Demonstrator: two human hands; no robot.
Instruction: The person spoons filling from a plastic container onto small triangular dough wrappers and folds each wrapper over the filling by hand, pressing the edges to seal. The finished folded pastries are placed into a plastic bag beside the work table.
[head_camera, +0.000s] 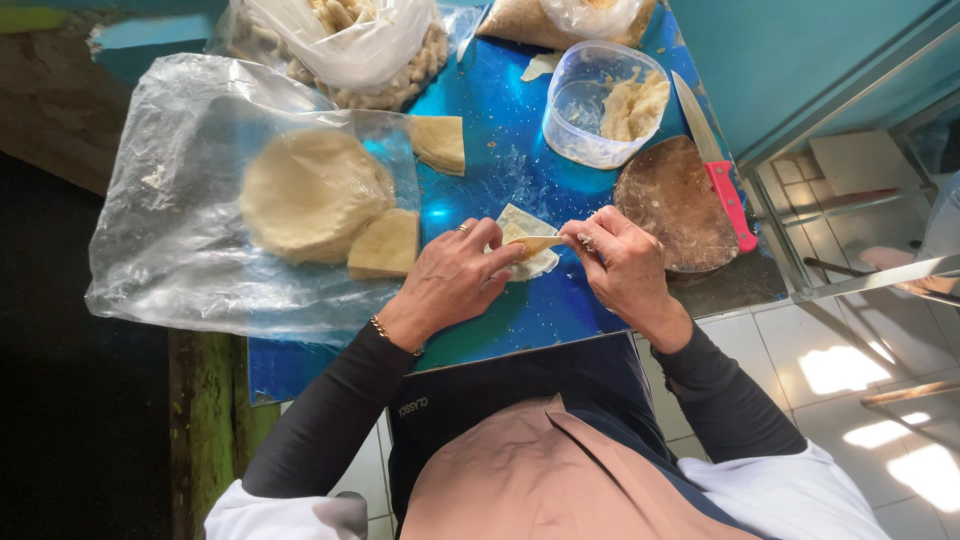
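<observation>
Pastry wrapper (527, 250) is pinched by left hand (452, 280) and right hand (625, 265) near the blue desk (500, 160) front edge; plastic sheet (170, 240) left, wooden board (675, 200) right, tiled floor (860, 380) beyond.

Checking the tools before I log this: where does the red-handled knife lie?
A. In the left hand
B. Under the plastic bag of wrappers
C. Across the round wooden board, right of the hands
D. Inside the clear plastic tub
C: the red-handled knife rests on the round wooden board, beside the right hand.
</observation>
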